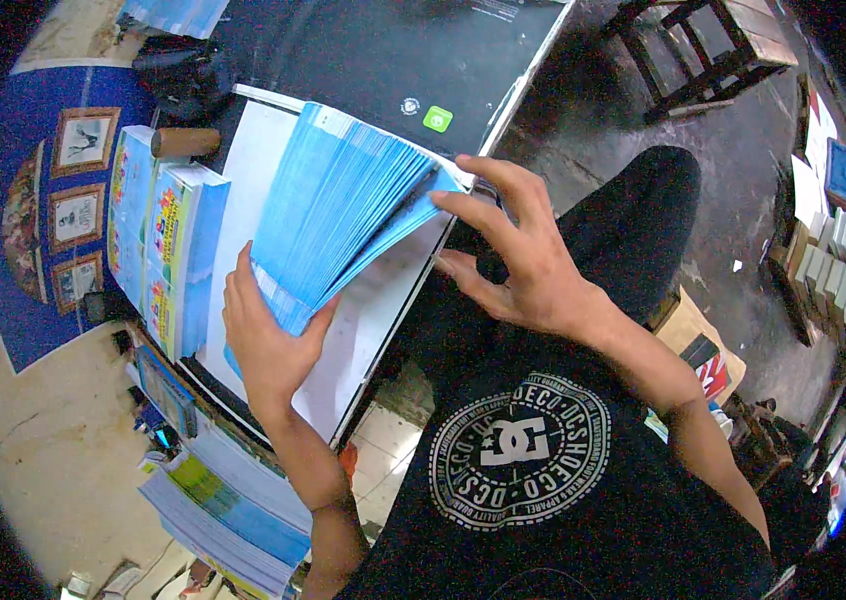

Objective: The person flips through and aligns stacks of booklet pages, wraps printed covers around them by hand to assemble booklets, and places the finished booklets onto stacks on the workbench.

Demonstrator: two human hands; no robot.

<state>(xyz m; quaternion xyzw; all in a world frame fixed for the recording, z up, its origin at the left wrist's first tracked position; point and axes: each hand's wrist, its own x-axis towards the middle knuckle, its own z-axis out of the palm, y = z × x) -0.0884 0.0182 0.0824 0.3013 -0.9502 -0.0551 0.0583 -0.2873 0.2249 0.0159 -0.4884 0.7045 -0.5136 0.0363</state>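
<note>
A thick fanned stack of light blue printed sheets [348,185] leans over a white board, its layers spread apart toward the right. My left hand [268,345] grips the near-left end, with the thumb on one side and the fingers on the other. At the far-right corner of the stack is my right hand [523,245]. Its fingers are spread and curved, and the index fingertip is at the edge of the sheets. The thumb sits lower, apart from the stack. Whether the right fingertips press on the paper is hard to tell.
The white board [343,350] lies on a black table [343,50]. Bundles of colourful booklets [183,260] stand at the left beside a brown cylinder [186,142]. More stacked sheets [233,500] lie lower left. A wooden stool [708,50] stands on the floor at far right.
</note>
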